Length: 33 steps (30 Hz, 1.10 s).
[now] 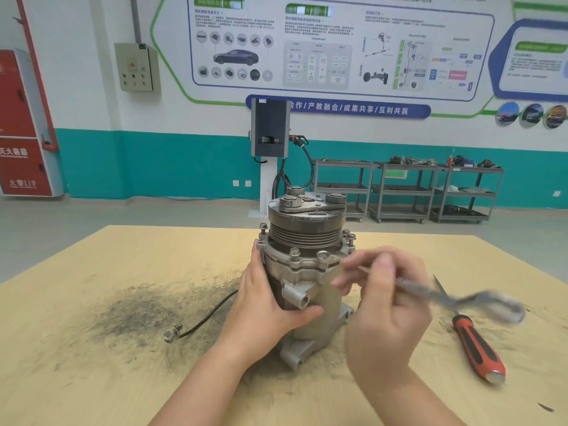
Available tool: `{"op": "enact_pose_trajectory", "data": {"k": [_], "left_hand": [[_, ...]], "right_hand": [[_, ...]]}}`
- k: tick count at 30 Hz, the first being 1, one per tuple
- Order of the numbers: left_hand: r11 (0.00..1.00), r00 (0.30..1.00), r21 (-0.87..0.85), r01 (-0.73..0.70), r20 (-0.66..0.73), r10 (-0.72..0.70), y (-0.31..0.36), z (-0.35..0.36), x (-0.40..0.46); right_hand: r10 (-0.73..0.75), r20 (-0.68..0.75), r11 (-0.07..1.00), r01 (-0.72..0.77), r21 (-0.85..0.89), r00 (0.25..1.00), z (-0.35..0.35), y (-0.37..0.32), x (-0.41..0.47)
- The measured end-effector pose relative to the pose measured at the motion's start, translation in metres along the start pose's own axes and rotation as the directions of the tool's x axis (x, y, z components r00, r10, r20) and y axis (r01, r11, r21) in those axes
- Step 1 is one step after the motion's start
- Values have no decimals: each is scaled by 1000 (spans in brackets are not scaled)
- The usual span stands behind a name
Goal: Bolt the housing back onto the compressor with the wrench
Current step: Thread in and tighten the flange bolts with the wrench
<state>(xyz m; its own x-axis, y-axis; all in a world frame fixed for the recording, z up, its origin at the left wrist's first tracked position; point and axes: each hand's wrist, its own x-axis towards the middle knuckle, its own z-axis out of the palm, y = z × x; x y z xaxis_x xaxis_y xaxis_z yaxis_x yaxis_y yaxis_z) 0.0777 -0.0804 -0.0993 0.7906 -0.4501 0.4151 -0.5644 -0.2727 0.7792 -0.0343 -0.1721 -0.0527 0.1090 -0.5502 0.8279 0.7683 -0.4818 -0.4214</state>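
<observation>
Head view showed us mid-job: our left hand [270, 305] gripped the compressor [307, 290] upright on the desk [92, 348], our right hand [384, 305] held the blurred wrench [461, 298] by a flange bolt [322, 256], and several bolts stood proud, seemingly untightened.

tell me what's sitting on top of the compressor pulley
A flat metal clutch plate with three round rubber-damper discs lies on the pulley. Whatever sits beneath the plate at the hub is covered, so it cannot be seen.
</observation>
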Motion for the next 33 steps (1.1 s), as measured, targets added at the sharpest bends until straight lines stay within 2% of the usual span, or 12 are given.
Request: {"op": "enact_pose_trajectory", "data": {"k": [3,6,9,11,12,14,16,20,23,29,31,33], "left_hand": [[1000,1000,-8,24,-4,-24,-2,4,3],[999,999,16,36,-9,-35,-5,6,4],[1000,1000,-3,12,-14,-12,-4,3,3],[1000,1000,-5,-2,-15,2,-2,1,1],[1000,1000,-8,-7,-10,7,-1,1,1],[1000,1000,-16,-12,0,12,0,0,0],[1000,1000,-30,-11,2,11,1,0,0],[999,1000,-44,-18,3,18,1,0,0],[999,1000,-41,-18,3,18,2,0,0],[998,999,-44,-33,1,33,3,-1,-1],[999,1000,-27,-27,0,27,3,0,-1],[1000,1000,-1,-20,-4,20,2,0,-1]], "right_hand": [[-276,284,917,341,-209,918,7,1,-15],[-312,372,891,405,-205,874,8,0,-12],[-205,243,974,222,-43,948,2,-8,5],[-7,80,999,4,38,997,-4,-12,21],[136,21,987,-137,90,991,-8,-12,28],[402,-23,897,-389,211,915,-14,-8,39],[573,5,780,-547,303,820,-18,-2,47],[742,137,569,-725,389,656,-20,7,59],[778,182,494,-765,414,601,-20,13,62],[735,141,584,-725,365,663,-19,16,64],[671,62,687,-651,324,739,-16,16,53],[488,-65,852,-459,252,870,-9,11,33]]}}
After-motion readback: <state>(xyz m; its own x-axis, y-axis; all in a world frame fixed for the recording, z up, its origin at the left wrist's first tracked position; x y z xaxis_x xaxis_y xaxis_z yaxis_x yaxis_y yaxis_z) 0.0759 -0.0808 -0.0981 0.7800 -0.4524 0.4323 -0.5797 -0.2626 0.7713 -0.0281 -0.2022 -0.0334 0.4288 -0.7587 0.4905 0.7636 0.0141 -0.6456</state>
